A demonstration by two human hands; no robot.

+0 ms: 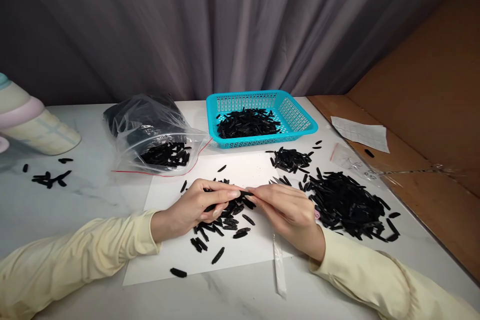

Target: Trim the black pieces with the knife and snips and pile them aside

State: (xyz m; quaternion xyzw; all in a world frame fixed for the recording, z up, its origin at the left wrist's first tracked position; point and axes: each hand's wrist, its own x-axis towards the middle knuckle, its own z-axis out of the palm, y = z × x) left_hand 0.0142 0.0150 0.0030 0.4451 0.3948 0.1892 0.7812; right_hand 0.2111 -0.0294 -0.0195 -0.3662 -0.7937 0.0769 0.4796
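In the head view both hands meet over a sheet of white paper point(150, 255). My left hand point(200, 207) pinches a small, slim black piece point(245, 193) between thumb and fingers, and another dark piece shows under its fingers. The fingertips of my right hand point(287, 210) close on the right end of the same slim piece. Below the hands, several loose black pieces point(225, 225) lie scattered on the paper. Grey pointed tips point(276, 180) stick out above my right hand, and a bit of pink point(317, 214) shows behind it; what they belong to is hidden.
Behind the hands stand a blue basket point(300, 130) with black pieces and an unsealed clear zip bag point(146, 125) of them. A large black pile point(345, 205) and a smaller pile point(290, 159) lie right. A pastel cup-like object point(41, 120) leans in from the left.
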